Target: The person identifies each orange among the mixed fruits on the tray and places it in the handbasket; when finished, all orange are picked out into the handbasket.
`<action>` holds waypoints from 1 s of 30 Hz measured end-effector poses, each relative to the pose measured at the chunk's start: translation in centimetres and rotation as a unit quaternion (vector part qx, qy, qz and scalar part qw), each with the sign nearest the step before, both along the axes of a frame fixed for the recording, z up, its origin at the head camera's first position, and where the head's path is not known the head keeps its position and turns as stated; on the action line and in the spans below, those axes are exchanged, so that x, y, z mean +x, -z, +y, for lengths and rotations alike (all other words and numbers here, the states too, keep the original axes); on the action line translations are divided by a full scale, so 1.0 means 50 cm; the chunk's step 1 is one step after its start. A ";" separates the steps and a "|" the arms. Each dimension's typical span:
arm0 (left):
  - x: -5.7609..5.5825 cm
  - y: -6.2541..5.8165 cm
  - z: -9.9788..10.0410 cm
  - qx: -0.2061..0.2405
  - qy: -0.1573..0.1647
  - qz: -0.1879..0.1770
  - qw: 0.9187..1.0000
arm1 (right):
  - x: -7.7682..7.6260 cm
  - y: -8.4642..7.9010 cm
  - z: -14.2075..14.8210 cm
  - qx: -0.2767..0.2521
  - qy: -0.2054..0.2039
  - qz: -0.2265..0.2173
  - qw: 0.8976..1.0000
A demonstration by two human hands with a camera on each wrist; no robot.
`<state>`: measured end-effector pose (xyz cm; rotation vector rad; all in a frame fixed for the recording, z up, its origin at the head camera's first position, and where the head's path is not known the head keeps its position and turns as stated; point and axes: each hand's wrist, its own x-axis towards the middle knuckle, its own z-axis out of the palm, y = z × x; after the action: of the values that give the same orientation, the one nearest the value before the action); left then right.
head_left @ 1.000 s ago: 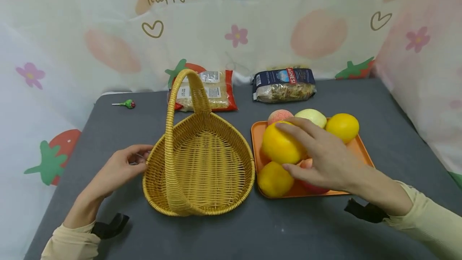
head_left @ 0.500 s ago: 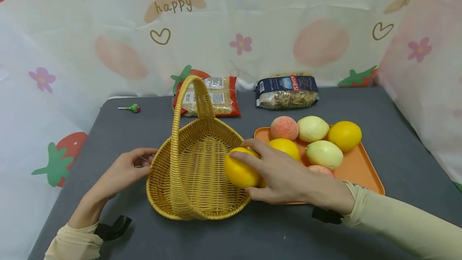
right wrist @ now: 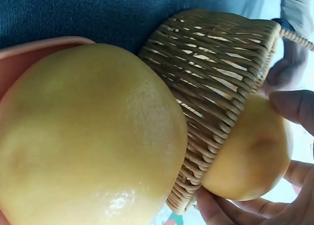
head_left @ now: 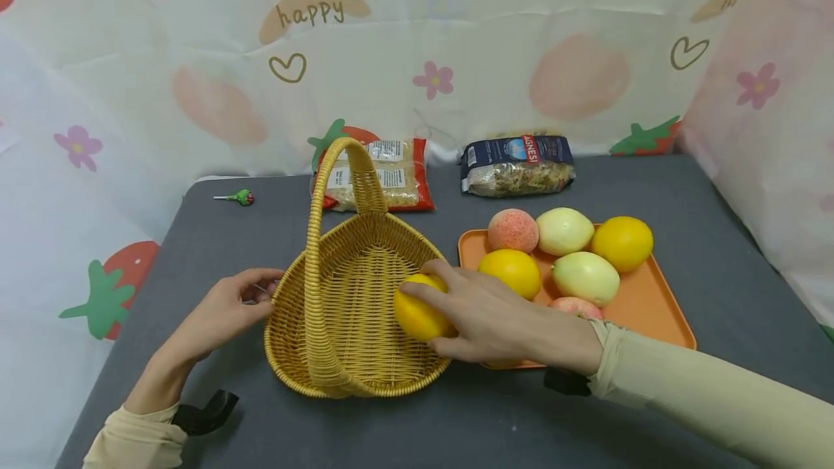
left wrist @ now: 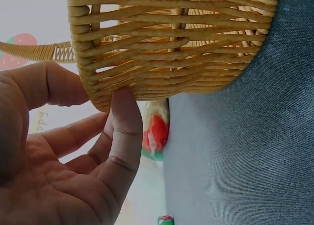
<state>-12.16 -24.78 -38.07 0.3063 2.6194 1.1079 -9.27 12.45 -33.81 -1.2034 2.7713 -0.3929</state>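
A yellow wicker basket (head_left: 371, 302) with a tall arched handle stands mid-table. My left hand (head_left: 224, 310) pinches its left rim; the left wrist view shows the thumb (left wrist: 126, 117) against the outer weave. My right hand (head_left: 485, 310) grips a smooth, rounded yellow fruit (head_left: 420, 310) over the basket's right rim. In the right wrist view, fingers curl around this fruit (right wrist: 255, 151) near the rim, while another yellow fruit (right wrist: 93, 137) fills the foreground. To the right lies an orange tray (head_left: 651, 317), partly hidden behind my right hand and forearm.
On the tray are pinkish fruit (head_left: 513, 230), pale green fruit (head_left: 586, 279) and more yellow fruit (head_left: 622, 243). Behind the basket lies a red-edged food bag (head_left: 407, 176), with a dark blue pasta bag (head_left: 517, 165) to its right. A lollipop (head_left: 242, 197) is at back left.
My right hand has taken the yellow fruit from the tray and moved it left over the basket's right rim. My left hand stays on the basket. The head view has shifted slightly.
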 end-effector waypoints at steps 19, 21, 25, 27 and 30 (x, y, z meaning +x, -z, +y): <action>0.009 -0.008 0.001 -0.005 0.008 0.013 1.000 | -0.013 0.026 -0.030 0.100 -0.062 0.052 0.992; 0.009 -0.009 0.002 -0.007 0.008 0.013 1.000 | -0.012 0.027 -0.030 0.098 -0.067 0.055 0.991; 0.008 -0.009 0.001 -0.006 0.012 0.015 1.000 | -0.012 0.023 -0.027 0.089 -0.072 0.048 0.992; 0.008 -0.009 0.001 -0.005 0.012 0.014 1.000 | -0.012 0.022 -0.026 0.086 -0.075 0.046 0.992; 0.009 -0.009 -0.001 -0.003 0.012 0.016 1.000 | -0.013 0.020 -0.025 0.081 -0.082 0.053 0.992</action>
<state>-11.74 -24.80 -37.59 0.3561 2.6396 1.0953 -9.94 11.19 -34.82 -1.4358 2.6995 -0.0887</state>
